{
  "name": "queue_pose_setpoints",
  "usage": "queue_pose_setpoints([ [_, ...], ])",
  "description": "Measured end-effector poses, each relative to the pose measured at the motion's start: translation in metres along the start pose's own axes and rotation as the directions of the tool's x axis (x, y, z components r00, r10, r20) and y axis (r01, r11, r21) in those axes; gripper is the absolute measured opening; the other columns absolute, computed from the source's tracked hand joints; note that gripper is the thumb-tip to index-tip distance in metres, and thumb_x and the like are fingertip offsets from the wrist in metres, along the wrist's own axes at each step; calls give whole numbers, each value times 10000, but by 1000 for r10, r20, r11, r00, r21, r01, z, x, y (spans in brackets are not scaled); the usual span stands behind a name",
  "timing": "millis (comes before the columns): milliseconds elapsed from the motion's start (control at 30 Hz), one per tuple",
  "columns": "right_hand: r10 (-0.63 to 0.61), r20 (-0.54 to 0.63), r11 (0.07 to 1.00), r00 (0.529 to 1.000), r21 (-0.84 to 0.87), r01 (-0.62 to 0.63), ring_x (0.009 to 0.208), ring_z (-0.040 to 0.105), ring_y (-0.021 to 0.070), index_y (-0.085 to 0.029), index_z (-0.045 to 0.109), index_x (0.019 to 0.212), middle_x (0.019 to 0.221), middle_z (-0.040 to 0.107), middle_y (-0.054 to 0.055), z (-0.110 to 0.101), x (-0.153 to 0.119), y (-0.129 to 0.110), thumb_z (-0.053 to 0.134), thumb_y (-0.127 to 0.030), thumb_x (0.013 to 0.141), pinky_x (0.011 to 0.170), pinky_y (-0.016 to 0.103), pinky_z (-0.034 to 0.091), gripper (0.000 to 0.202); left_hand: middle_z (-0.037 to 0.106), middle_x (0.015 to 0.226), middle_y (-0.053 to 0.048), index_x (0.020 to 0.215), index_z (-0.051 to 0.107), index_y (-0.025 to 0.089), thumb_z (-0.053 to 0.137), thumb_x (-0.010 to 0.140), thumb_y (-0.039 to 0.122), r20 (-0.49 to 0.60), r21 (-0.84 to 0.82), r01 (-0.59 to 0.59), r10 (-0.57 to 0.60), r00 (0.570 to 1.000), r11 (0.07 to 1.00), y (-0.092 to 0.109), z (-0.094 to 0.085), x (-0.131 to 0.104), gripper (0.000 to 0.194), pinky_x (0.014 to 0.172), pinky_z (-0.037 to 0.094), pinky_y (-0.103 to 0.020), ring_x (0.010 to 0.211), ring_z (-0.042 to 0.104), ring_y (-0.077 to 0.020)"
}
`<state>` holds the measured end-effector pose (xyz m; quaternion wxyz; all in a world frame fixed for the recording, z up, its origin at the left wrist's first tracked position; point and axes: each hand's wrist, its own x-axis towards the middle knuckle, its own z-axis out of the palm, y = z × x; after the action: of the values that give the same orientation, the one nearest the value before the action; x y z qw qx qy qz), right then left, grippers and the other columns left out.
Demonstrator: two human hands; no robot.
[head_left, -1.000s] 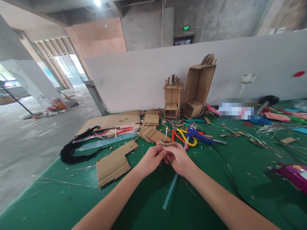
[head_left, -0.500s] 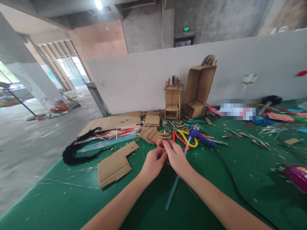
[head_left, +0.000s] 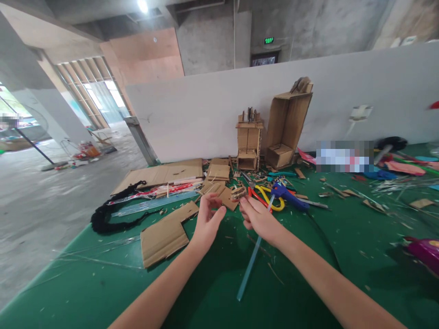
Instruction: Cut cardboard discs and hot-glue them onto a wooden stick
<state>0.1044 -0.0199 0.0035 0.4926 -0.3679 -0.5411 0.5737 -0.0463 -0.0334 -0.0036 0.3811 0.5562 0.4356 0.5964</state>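
My right hand [head_left: 259, 218] pinches a small round cardboard piece [head_left: 238, 193] with layered, corrugated edges, between thumb and fingertips. To its left, my left hand [head_left: 208, 219] is apart from the piece, its fingers curved and thumb separated, with nothing visible between them. Just beyond my right hand lie scissors with red and yellow handles [head_left: 276, 201]. A blue hot glue gun [head_left: 291, 197] rests over them, and a long translucent glue stick [head_left: 251, 267] sticks out of it toward me, passing beneath my right wrist.
An L-shaped cardboard sheet [head_left: 166, 235] lies left of my hands, near a coil of black yarn [head_left: 103, 217]. Two cardboard structures, a small one [head_left: 247, 141] and a taller one [head_left: 290, 125], stand against the white partition [head_left: 192, 114]. Scraps litter the green tabletop [head_left: 212, 292]. A purple object [head_left: 423, 251] sits far right.
My hands were together around the cardboard piece. Now the left hand has come off it and moved left, its fingers opening, while the right hand keeps hold of the piece.
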Motion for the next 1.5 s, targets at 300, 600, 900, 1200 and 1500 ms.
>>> queue_pose_setpoints([
  [300,65,232,975,971,-223,-13,361,281,57,-196,533,657,471,322,-90,-4,-4,2,519,-562,807,366,204,209,396,451,1318,-129,1418,146,329,760,648,269,439,-181,141,-48,897,973,-1,-16,9,987,886,446,-378,1105,524,-229],
  [600,167,330,901,929,-435,-8,335,385,76,-196,546,659,440,393,-77,-5,-9,-4,524,-427,831,344,204,232,289,607,1035,-71,1277,445,215,648,690,184,550,198,-99,-27,835,975,20,-19,7,622,810,474,-313,877,594,-170],
  [900,1,372,740,928,-624,250,568,483,138,-190,599,621,603,566,9,-8,-11,-20,501,-215,832,534,262,293,234,525,736,15,814,532,177,575,689,172,546,337,-240,18,837,910,23,-18,6,133,581,388,-220,633,461,-101],
  [1200,-51,455,346,889,-827,443,635,537,170,-186,601,710,698,616,52,-5,-18,-27,422,-139,861,567,283,304,238,452,626,50,787,509,172,582,726,259,547,359,-77,-143,825,930,21,-17,10,129,509,318,-213,558,394,-88],
  [1500,412,367,825,834,-540,-170,397,257,76,-180,549,778,503,271,-91,-15,-17,-27,358,-320,912,413,222,245,272,557,807,-6,867,521,178,542,709,158,587,405,-343,47,808,848,37,-13,-2,160,626,404,-239,676,498,-112],
])
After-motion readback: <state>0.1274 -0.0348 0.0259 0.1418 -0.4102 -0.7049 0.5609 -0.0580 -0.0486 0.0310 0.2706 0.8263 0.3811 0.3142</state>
